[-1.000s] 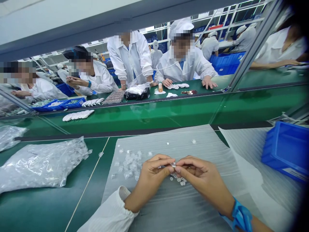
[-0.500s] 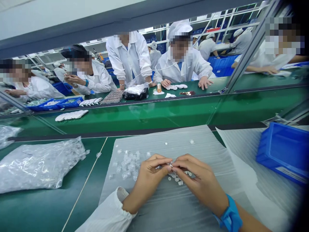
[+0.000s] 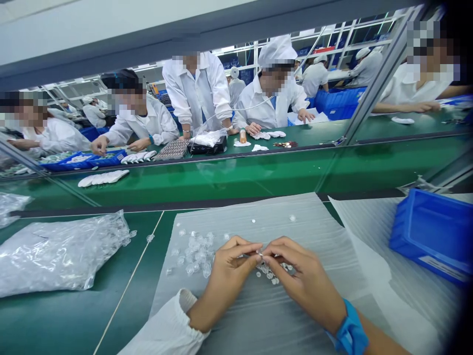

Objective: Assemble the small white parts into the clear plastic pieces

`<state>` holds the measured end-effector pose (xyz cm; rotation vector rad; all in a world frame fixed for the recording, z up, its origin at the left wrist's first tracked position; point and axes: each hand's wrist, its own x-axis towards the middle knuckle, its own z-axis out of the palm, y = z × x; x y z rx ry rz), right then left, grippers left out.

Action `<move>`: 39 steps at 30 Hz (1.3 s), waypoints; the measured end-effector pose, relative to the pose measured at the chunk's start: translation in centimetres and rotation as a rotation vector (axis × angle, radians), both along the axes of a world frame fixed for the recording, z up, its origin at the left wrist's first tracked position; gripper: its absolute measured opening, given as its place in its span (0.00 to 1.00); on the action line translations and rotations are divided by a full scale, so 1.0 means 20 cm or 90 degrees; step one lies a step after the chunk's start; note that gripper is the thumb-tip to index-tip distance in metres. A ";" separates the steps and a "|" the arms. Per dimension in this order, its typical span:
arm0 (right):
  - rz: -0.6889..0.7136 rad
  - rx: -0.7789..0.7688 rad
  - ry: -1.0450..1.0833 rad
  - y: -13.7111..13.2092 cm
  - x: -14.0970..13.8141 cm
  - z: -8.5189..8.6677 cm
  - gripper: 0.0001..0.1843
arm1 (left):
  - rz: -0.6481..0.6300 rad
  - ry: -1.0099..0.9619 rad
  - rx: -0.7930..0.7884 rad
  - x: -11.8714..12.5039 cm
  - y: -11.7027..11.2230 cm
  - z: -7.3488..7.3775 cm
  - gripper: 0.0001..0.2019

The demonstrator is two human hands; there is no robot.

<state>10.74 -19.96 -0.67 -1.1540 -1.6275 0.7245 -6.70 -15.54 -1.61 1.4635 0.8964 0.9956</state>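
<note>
My left hand (image 3: 227, 276) and my right hand (image 3: 303, 278) meet above a white foam sheet (image 3: 236, 320), their fingertips pinching a tiny clear plastic part (image 3: 259, 255) from both sides. Beneath the fingertips lies a small scatter of clear parts (image 3: 269, 272). A larger heap of clear plastic pieces (image 3: 195, 254) rests just left of my left hand. A blue wrist strap (image 3: 349, 335) circles my right wrist, and a white sleeve cuff (image 3: 185, 305) covers my left wrist.
A bulging clear plastic bag of parts (image 3: 59, 259) lies on the green bench left of the foam. A blue plastic bin (image 3: 430, 236) stands at the right on more foam. Beyond a glass-and-metal partition (image 3: 377, 84), several people in white coats work at a green bench.
My hands stay together on the small part, with little movement. The view has drifted slightly. Across the bench, a co-worker's hands have moved down toward a blue tray.
</note>
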 end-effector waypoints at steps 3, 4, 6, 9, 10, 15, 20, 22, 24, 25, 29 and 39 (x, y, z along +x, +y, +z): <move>0.006 -0.035 0.033 0.01 0.01 -0.01 0.06 | -0.016 0.014 0.031 -0.01 0.00 0.00 0.10; 0.010 -0.060 0.052 0.01 0.01 -0.01 0.06 | -0.025 0.019 0.037 -0.01 0.00 0.00 0.11; 0.012 -0.125 0.097 0.01 0.02 -0.01 0.07 | -0.042 0.029 0.038 -0.02 0.00 0.00 0.11; 0.001 -0.236 0.177 0.02 0.03 0.00 0.09 | -0.056 0.048 0.043 -0.03 0.01 0.01 0.10; 0.003 -0.268 0.203 0.02 0.03 0.01 0.10 | -0.059 0.050 0.046 -0.03 0.01 0.02 0.10; 0.054 -0.359 0.303 0.03 0.03 0.02 0.13 | -0.103 -0.010 -0.017 -0.03 0.02 0.05 0.09; 0.103 -0.381 0.370 0.05 0.04 0.00 0.16 | -0.140 -0.019 -0.023 -0.03 0.04 0.07 0.08; 0.090 -0.382 0.370 0.05 0.04 -0.02 0.18 | -0.144 -0.001 -0.001 -0.03 0.04 0.07 0.08; 0.089 -0.380 0.379 0.06 0.04 -0.04 0.21 | -0.144 0.022 0.015 -0.04 0.04 0.07 0.07; 0.093 -0.377 0.388 0.06 0.03 -0.04 0.21 | -0.144 0.036 0.024 -0.04 0.04 0.07 0.07; 0.108 -0.352 0.419 0.07 0.02 -0.07 0.27 | -0.156 0.071 0.086 -0.07 0.07 0.04 0.09; 0.127 -0.280 0.367 0.04 -0.01 -0.11 0.27 | -0.185 0.090 0.029 -0.12 0.13 -0.07 0.10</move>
